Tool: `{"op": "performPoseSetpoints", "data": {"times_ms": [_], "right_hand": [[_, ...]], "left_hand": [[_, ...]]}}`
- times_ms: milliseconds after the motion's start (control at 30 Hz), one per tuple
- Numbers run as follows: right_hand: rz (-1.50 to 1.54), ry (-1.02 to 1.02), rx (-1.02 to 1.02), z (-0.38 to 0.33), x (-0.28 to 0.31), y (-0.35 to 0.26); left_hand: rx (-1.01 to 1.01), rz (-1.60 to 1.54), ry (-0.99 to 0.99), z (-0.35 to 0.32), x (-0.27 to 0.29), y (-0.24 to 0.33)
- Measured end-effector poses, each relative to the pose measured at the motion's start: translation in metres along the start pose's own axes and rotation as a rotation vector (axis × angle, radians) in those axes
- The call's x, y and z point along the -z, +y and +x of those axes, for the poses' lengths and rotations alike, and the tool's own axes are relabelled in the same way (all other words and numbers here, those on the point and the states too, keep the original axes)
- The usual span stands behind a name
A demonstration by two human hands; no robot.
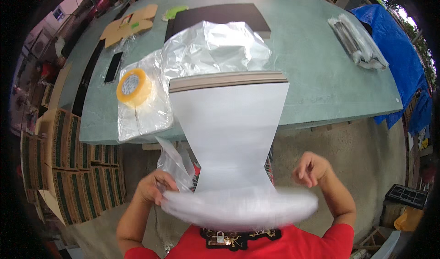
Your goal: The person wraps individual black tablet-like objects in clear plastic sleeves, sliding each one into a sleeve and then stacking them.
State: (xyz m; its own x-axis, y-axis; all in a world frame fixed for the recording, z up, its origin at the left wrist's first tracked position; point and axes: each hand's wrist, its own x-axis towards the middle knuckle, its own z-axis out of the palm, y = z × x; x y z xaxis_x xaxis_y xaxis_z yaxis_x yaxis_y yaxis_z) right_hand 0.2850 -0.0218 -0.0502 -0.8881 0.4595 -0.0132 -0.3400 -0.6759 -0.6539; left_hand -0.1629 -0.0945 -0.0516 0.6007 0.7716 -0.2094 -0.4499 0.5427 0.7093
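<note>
A stack of white-faced boards (231, 116) with grey-brown edges leans from the near edge of the table toward my chest. At its lower end a blurred piece of clear plastic film (238, 206) spreads across in front of my red shirt. My left hand (156, 186) pinches the film's left end, fingers closed. To the right, my right hand (312, 169) is raised apart from the boards and film, its fingers loosely bent, slightly apart and with nothing seen in them. Crumpled clear plastic (215, 48) lies beyond the boards' far end.
On the green table (316, 66), a roll of yellowish tape (134, 88) rests on a stack of clear bags (151, 123). A phone (113, 67), flattened cardboard (128, 25), a dark board (220, 18) and a wrapped bundle (358, 43) lie farther off. Boxes (75, 181) are stacked at left.
</note>
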Motion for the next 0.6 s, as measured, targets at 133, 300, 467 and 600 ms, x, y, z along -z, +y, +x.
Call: {"op": "performPoseSetpoints", "data": {"times_ms": [133,300,467,600], "right_hand": [[0.060,0.167,-0.192,-0.024,-0.026,0.042],[-0.459,-0.168,-0.123,-0.013,-0.084,-0.007],[0.037,0.312,-0.525,-0.033,-0.065,0.019],[0.319,0.357,-0.339,-0.026,-0.030,0.051]], "left_hand": [[0.082,0.060,-0.417,-0.005,-0.027,-0.005],[0.296,0.097,-0.470,-0.008,-0.042,0.009],[0.211,0.133,-0.355,-0.017,-0.018,-0.008],[0.474,-0.056,-0.085,-0.016,0.006,-0.032]]}}
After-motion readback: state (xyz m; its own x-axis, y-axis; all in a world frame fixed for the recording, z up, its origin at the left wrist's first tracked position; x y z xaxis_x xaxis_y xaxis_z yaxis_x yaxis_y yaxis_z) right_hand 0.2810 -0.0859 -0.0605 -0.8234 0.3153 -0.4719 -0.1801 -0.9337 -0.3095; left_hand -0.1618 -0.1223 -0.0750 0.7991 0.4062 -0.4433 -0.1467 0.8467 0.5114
